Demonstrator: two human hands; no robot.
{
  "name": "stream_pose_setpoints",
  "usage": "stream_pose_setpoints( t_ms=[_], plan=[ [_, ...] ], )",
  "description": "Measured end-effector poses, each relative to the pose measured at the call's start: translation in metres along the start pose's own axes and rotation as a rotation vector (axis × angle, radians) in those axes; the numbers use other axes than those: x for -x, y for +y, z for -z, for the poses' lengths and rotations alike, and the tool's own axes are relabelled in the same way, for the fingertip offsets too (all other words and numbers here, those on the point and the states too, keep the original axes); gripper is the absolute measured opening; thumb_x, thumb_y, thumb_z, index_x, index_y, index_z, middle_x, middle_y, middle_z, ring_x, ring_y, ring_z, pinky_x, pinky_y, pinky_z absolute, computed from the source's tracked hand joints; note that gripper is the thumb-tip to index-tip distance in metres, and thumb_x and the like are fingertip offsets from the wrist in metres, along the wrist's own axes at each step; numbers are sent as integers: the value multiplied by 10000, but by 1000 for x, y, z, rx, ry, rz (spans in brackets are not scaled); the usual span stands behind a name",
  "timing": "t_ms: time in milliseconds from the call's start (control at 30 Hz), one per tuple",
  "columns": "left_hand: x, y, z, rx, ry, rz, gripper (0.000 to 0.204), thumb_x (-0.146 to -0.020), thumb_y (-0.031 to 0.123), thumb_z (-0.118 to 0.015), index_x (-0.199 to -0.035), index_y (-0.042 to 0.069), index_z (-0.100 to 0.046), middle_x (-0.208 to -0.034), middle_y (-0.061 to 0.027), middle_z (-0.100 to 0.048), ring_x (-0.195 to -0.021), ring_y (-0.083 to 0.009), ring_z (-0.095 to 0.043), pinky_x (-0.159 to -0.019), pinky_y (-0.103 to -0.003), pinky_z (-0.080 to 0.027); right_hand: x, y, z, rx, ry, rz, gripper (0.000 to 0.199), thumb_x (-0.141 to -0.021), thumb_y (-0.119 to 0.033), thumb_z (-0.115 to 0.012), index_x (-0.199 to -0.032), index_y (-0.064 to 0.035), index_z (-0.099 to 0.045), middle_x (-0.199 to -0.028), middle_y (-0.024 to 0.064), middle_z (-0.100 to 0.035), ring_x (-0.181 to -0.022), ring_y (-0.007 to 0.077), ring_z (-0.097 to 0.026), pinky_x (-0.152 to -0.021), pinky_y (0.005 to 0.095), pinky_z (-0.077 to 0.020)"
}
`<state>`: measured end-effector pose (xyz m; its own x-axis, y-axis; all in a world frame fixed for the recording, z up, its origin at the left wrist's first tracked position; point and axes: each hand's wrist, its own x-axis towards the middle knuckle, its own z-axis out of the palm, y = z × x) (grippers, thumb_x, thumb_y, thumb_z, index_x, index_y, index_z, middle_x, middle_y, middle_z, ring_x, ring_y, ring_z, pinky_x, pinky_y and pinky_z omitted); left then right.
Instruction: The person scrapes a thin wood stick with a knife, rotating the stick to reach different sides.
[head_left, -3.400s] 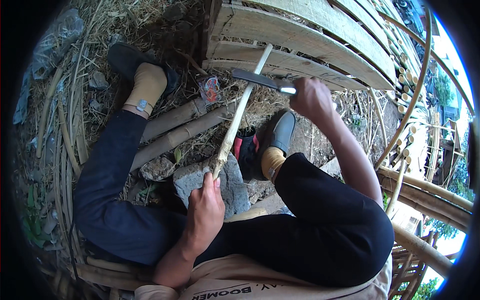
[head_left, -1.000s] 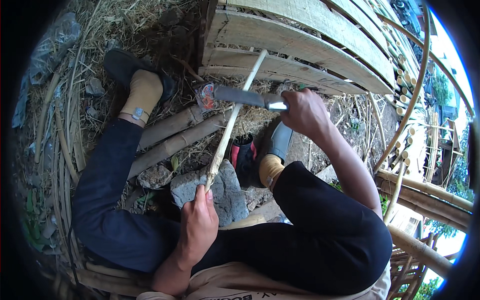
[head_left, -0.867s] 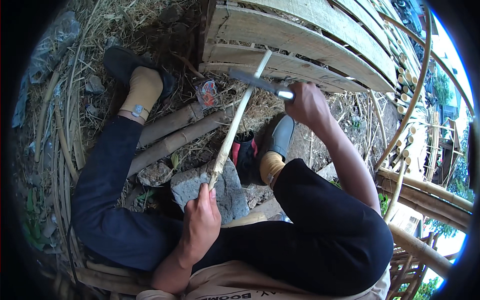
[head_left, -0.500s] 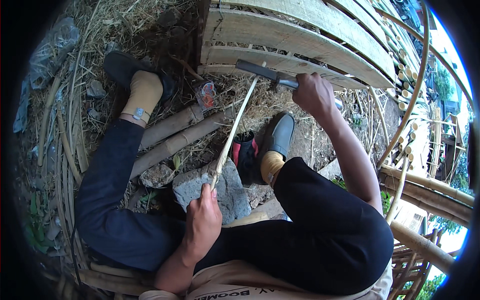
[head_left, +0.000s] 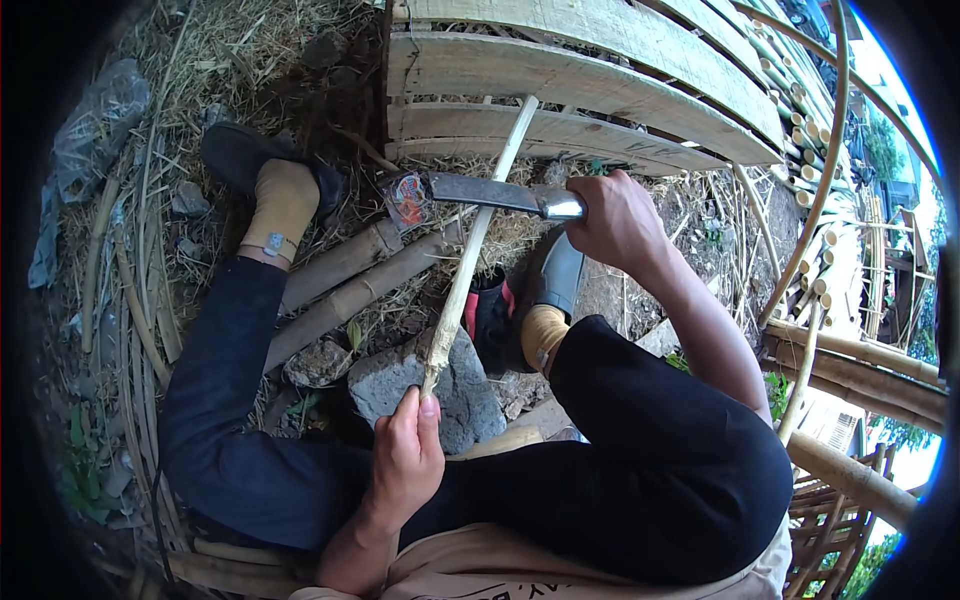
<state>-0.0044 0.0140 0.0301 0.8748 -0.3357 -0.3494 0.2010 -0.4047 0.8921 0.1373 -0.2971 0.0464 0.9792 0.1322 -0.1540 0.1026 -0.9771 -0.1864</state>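
Pinched at its near end between thumb and fingers of my left hand [head_left: 408, 455] is a pale bamboo strip [head_left: 462, 285], frayed near the grip. It slants away to the right, above a grey stone block [head_left: 470, 400]. My right hand [head_left: 618, 222] is closed round the handle of a broad-bladed knife [head_left: 480, 192]. The blade lies across the strip's far half, pointing left. Whether its edge bites into the strip, I cannot tell.
Beyond the strip stands a slatted wooden crate [head_left: 560, 80]. Two bamboo poles [head_left: 350, 285] lie left of the strip, near a rock [head_left: 318, 360]. A black and red object [head_left: 485, 318] sits beside my right shoe [head_left: 558, 270]. Cut bamboo [head_left: 815, 165] is stacked at far right.
The knife has come nearer and to the left along the strip. The strip now shows a wider face, and its far end reaches higher against the crate.
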Motion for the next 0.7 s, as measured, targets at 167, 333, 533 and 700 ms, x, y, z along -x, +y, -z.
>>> stream_pose_setpoints(
  t_ms=[167,333,533,700],
  plan=[
    [4,2,-10,-64,19,-28,260,-1072,153,-443,-867,3,-499,-610,-167,-492,-505,-375,-523,-499,-444,-366,-7,25,-8,-6,67,-151,136,-691,-122,-629,-766,-20,-676,-705,233,-650,-731,437,-661,-715,508,-538],
    [6,-4,-14,-143,56,-58,264,-1068,158,-455,-851,10,-488,-601,-175,-480,-512,-390,-523,-499,-467,-344,5,25,-9,11,32,-124,157,-668,-133,-660,-782,-33,-702,-704,226,-669,-713,419,-685,-711,499,-561],
    [8,1,-15,-106,-24,-20,224,-1061,180,-466,-907,24,-508,-583,-192,-511,-546,-439,-553,-526,-515,-382,7,44,-8,78,82,-139,152,-658,-140,-690,-774,-42,-696,-683,209,-664,-682,399,-684,-672,483,-558],
    [6,5,-11,-133,-35,1,227,-1063,183,-462,-904,25,-505,-600,-193,-526,-565,-446,-554,-547,-526,-391,19,33,-8,55,36,9,125,-665,-152,-681,-749,-59,-690,-654,196,-651,-660,391,-683,-655,483,-558]
  ],
)
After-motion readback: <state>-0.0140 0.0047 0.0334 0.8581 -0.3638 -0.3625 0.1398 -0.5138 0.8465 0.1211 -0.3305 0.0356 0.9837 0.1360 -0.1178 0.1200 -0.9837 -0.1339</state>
